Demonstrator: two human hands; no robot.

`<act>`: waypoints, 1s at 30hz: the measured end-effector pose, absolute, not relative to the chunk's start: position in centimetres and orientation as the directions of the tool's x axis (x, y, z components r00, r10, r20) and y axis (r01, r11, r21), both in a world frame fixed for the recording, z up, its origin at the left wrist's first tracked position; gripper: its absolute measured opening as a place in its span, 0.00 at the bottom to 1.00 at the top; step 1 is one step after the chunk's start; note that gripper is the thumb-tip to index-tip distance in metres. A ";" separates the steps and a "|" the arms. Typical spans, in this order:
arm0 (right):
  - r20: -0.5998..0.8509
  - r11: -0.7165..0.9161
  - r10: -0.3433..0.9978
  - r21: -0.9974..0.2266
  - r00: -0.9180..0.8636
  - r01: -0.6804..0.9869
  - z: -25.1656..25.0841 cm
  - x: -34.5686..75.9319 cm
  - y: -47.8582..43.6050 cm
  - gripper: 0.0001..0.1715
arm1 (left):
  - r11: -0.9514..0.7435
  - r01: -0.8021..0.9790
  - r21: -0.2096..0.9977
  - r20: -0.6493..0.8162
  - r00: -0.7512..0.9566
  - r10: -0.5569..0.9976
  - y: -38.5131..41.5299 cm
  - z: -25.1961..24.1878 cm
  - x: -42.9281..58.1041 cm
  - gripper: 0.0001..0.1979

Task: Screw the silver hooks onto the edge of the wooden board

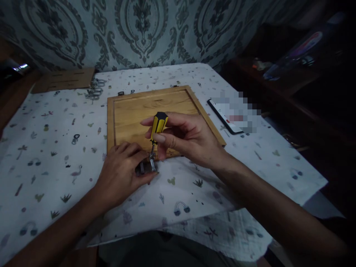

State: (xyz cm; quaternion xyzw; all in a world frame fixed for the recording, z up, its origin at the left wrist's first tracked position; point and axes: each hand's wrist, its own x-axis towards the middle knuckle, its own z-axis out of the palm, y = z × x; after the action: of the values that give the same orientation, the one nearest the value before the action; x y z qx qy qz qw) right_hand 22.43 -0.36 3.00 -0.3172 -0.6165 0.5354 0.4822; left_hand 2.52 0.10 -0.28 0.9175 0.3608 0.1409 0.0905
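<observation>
I observe the left hand [118, 174], fingers curled around a small metal fitting [152, 165], bright grey and partly hidden, at the near edge of the wooden board [133, 115]. Screwdriver [159, 125]: yellow handle, black stripes and cap, tilted, shaft down at the fitting; contact unconfirmed. The right hand's [191, 139] fingers grip the handle. Farther right, a phone [225, 116] lies on the cloth-covered worktop [267, 163].
</observation>
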 end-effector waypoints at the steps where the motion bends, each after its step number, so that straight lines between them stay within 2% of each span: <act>1: 0.249 0.223 0.913 -0.968 -0.323 -0.114 3.0 22.4 -0.4 0.13 | -0.725 0.634 0.269 0.196 0.701 0.686 0.1 -0.3 2.5 0.14; 6: 0.192 0.184 0.947 -0.981 -0.257 -0.055 3.0 21.9 -0.3 0.16 | -0.735 0.615 0.287 0.240 0.696 0.676 0.1 -0.5 2.4 0.16; 12: 0.274 0.227 0.902 -0.958 -0.334 -0.174 3.0 22.0 -0.1 0.18 | -0.724 0.624 0.294 0.230 0.689 0.688 0.1 -0.5 2.5 0.14; 15: 0.262 0.197 0.888 -0.959 -0.378 -0.202 2.9 22.1 -0.1 0.17 | -0.726 0.625 0.287 0.234 0.689 0.686 0.1 -0.5 2.6 0.13; 22: 0.189 0.161 0.943 -0.980 -0.275 -0.121 2.8 21.8 -0.1 0.19 | -0.728 0.616 0.302 0.261 0.681 0.685 0.1 -0.7 2.5 0.16; 30: 0.304 0.258 0.886 -0.950 -0.349 -0.174 2.7 22.0 0.5 0.15 | -0.737 0.606 0.299 0.261 0.691 0.674 0.2 -0.8 2.4 0.16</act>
State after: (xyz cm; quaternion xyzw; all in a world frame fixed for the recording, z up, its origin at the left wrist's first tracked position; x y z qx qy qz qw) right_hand 22.03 0.47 2.71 -0.2869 -0.6212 0.5372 0.4932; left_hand 2.36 0.15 -0.84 0.9146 0.3498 0.1792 0.0951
